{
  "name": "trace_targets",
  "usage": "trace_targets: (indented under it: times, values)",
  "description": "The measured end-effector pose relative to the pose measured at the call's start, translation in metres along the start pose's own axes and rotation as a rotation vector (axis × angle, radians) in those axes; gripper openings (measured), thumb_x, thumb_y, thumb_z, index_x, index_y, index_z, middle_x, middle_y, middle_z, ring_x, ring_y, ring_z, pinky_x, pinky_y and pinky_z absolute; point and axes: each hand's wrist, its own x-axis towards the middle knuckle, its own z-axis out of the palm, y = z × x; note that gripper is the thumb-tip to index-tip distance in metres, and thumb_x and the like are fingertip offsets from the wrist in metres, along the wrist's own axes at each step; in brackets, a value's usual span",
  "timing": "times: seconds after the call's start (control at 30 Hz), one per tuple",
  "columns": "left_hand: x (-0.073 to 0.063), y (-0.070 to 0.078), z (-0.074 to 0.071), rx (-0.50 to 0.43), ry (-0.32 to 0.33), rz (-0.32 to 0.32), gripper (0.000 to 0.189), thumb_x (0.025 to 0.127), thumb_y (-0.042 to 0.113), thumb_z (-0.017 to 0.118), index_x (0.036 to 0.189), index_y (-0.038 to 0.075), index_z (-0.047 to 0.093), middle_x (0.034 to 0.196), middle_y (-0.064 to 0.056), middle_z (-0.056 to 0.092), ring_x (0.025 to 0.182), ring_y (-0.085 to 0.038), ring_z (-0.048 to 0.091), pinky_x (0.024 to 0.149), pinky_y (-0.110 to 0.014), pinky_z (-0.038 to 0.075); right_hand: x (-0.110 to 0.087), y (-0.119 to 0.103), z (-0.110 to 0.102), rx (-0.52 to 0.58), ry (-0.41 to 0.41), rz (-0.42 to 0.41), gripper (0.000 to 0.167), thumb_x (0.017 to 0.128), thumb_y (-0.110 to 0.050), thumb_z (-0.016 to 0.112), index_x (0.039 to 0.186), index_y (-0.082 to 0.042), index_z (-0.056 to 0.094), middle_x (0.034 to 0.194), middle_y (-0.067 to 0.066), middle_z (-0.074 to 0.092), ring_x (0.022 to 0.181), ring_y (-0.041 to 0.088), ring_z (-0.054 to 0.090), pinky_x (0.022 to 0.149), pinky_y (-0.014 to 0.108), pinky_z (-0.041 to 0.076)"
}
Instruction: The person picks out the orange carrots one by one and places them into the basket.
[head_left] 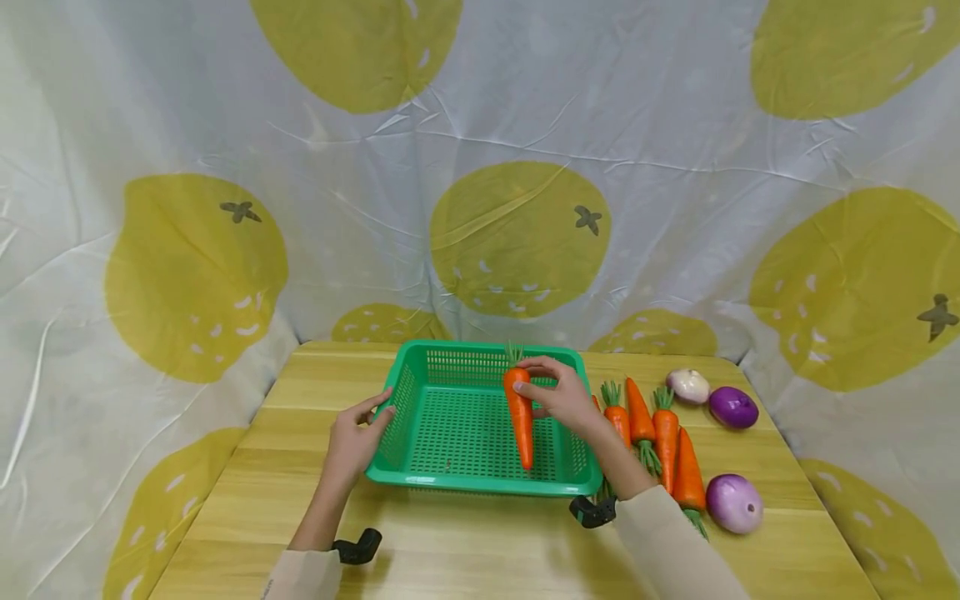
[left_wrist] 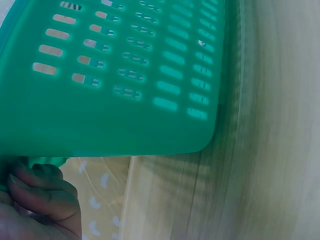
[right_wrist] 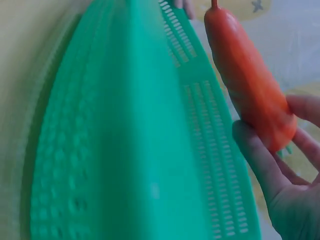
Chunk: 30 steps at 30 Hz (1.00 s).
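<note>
A green plastic basket (head_left: 480, 482) with slotted walls stands on the wooden table. My left hand (head_left: 354, 442) pinches its left rim, thumb on top; in the left wrist view the curled fingers (left_wrist: 47, 192) are at the edge of the basket wall (left_wrist: 115, 125). Over the right half of the basket, my right hand (head_left: 557, 393) holds an orange carrot (head_left: 519, 417) near its leafy end, tip pointing down toward the front. Thumb and fingertips grip the carrot (right_wrist: 250, 80) from both sides in the right wrist view. The basket's inside shows only its bare mesh floor.
Right of the basket lie several carrots (head_left: 665, 433) side by side, some partly behind my right forearm. Beyond them are a whitish-purple onion (head_left: 688, 387), a dark purple onion (head_left: 733, 407) and a paler purple onion (head_left: 735, 504). A lemon-print cloth (head_left: 517, 242) hangs behind the table (head_left: 255, 500).
</note>
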Motion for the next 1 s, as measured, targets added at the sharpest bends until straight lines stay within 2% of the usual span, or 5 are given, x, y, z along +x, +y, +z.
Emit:
trace_targets:
  times: [0.23, 0.47, 0.7, 1.0]
  values:
    - [0.001, -0.001, 0.001, -0.016, -0.008, -0.015, 0.037, 0.101, 0.032, 0.068, 0.139, 0.031, 0.067, 0.08, -0.005, 0.051, 0.048, -0.007, 0.025, 0.044, -0.022, 0.025, 0.018, 0.007, 0.025, 0.009, 0.063, 0.029, 0.043, 0.097, -0.022, 0.074, 0.138, -0.014, 0.062, 0.14, 0.02, 0.057, 0.104, 0.033, 0.071, 0.077, 0.055, 0.062]
    - [0.0, 0.005, 0.0, -0.043, 0.004, -0.037, 0.038, 0.1, 0.029, 0.07, 0.137, 0.028, 0.069, 0.072, -0.004, 0.049, 0.048, -0.008, 0.027, 0.045, -0.021, 0.024, 0.036, 0.004, 0.057, 0.047, 0.055, 0.037, 0.045, 0.096, -0.013, 0.074, 0.139, -0.01, 0.06, 0.141, 0.022, 0.053, 0.103, 0.037, 0.071, 0.078, 0.054, 0.063]
    - [-0.001, 0.005, 0.001, -0.073, 0.003, -0.052, 0.038, 0.1, 0.029, 0.07, 0.138, 0.029, 0.068, 0.067, 0.0, 0.045, 0.047, -0.008, 0.027, 0.045, -0.021, 0.025, 0.051, 0.007, 0.092, 0.018, 0.031, 0.038, 0.042, 0.095, -0.015, 0.076, 0.135, -0.015, 0.063, 0.14, 0.02, 0.056, 0.101, 0.035, 0.073, 0.08, 0.056, 0.061]
    - [-0.003, 0.002, 0.001, -0.096, -0.015, -0.056, 0.04, 0.1, 0.028, 0.07, 0.14, 0.027, 0.066, 0.066, 0.001, 0.044, 0.047, -0.009, 0.027, 0.045, -0.022, 0.025, 0.061, 0.016, 0.119, 0.019, 0.046, 0.072, 0.04, 0.095, -0.013, 0.076, 0.133, -0.015, 0.064, 0.138, 0.019, 0.058, 0.099, 0.033, 0.072, 0.079, 0.054, 0.063]
